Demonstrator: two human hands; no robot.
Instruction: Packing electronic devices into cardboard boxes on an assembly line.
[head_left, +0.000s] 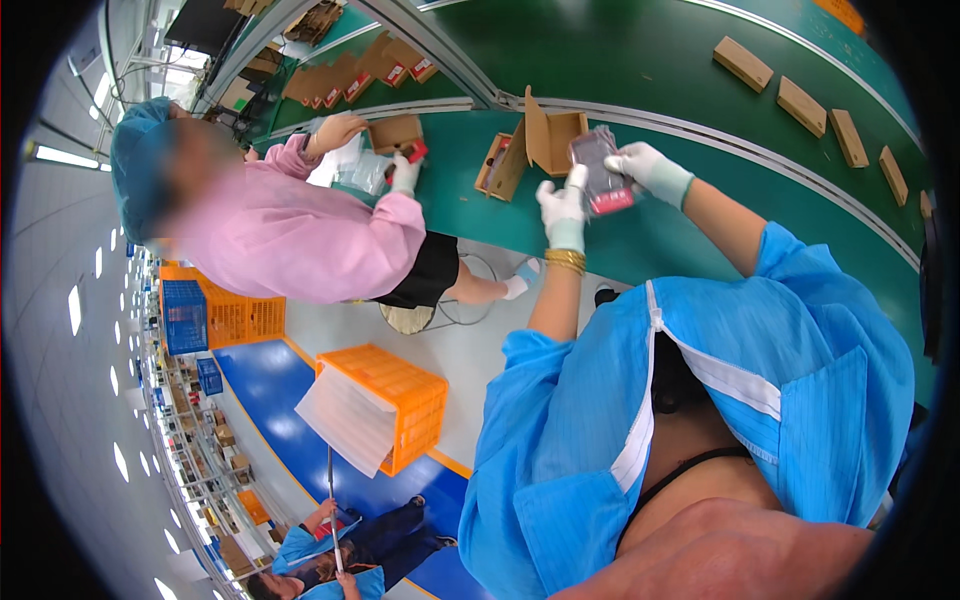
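Note:
In white gloves, both my hands hold a clear plastic bag [600,172] with a dark flat item inside and a red-and-white printed part at its lower end. My left hand [563,208] grips the bag's left edge. On the opposite side, the fingers of my right hand [652,172] pinch it. Just behind the bag, an open cardboard box [566,128] stands on the green table [462,140] with its lid raised. Left of that is a second open box [500,168], with something dark and red partly visible in it.
At my left a co-worker in a pink top [300,235] handles a red item beside another open box [394,132] and clear bags [360,170]. Several closed cartons [742,64] lie on the green belt behind. An orange crate [420,410] stands on the floor.

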